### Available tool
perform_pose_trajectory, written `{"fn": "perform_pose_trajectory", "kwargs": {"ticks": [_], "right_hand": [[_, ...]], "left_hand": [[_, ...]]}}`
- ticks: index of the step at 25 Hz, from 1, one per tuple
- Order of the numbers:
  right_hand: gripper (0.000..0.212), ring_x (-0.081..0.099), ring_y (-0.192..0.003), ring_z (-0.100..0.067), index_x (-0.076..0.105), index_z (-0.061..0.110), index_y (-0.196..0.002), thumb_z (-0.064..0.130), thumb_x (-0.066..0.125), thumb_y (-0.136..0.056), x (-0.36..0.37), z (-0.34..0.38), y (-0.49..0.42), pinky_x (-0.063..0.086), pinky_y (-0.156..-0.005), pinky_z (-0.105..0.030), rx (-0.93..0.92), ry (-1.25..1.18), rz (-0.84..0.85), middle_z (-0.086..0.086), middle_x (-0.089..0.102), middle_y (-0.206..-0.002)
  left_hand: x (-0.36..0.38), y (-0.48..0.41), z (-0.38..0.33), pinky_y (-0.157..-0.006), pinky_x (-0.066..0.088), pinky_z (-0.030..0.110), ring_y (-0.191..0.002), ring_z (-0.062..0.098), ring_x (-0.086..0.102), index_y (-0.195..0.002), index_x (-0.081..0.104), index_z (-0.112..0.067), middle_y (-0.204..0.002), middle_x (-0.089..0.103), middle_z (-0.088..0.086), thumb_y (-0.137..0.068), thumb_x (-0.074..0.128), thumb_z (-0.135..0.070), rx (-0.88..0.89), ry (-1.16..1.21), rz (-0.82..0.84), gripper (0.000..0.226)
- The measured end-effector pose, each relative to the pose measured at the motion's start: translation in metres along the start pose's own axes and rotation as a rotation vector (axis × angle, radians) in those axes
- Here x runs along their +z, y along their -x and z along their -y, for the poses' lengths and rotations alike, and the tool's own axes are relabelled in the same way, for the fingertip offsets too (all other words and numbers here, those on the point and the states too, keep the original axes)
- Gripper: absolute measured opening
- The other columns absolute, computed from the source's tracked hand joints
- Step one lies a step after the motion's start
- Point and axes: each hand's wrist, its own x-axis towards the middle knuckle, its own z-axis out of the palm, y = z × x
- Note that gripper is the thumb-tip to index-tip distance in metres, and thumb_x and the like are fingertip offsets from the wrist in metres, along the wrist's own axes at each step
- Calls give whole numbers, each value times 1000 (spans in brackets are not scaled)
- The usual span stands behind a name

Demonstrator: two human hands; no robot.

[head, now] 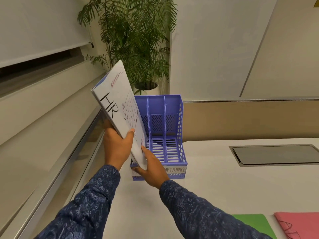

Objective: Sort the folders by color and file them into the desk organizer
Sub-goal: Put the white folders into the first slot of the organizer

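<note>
Left grip (117, 145): clamped on the lower left edge of the HR folder (117, 104), thumb across its white front, fingers behind it
Right grip (151, 171): at the folder's bottom corner, thumb on the front; the fingers run under the edge and are partly hidden, so it looks like a pinch but I cannot be sure
HR folder: centre of the frame, tilted with its top leaning to the upper left, blue back cover showing along the left edge; its lower end sits over the leftmost slot of the desk organizer (180, 135), not yet upright inside
Desk organizer: blue, three slots, centre of the frame on the counter (224, 187); the middle and right slots show bare slatted floors
Label strip (176, 169): on the organizer's front, reads FINANCE at the right; the rest is covered by the right grip
Green folder (253, 223): flat on the counter, lower right of the frame, unfiled
Pink folder (298, 225): flat, just right of the green one, cut off by the frame edge, unfiled
Done: nothing filed yet, as far as the view shows
In hand: seating the first folder in the left slot
Left: at least the green and pink folders, one slot each
</note>
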Motion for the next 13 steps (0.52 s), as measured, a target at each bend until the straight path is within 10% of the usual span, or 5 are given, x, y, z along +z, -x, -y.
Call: {"fn": "perform_pose_trajectory", "kwargs": {"ticks": [13], "right_hand": [[94, 59, -118, -23, 25, 29, -150, 73, 62, -76, 16, -25, -30, 56, -94, -43, 88, 173, -104, 0, 54, -137]], "left_hand": [[23, -27, 33, -99, 32, 51, -122, 29, 40, -127, 40, -18, -129, 52, 9, -73, 81, -40, 301, -451, -70, 71]]}}
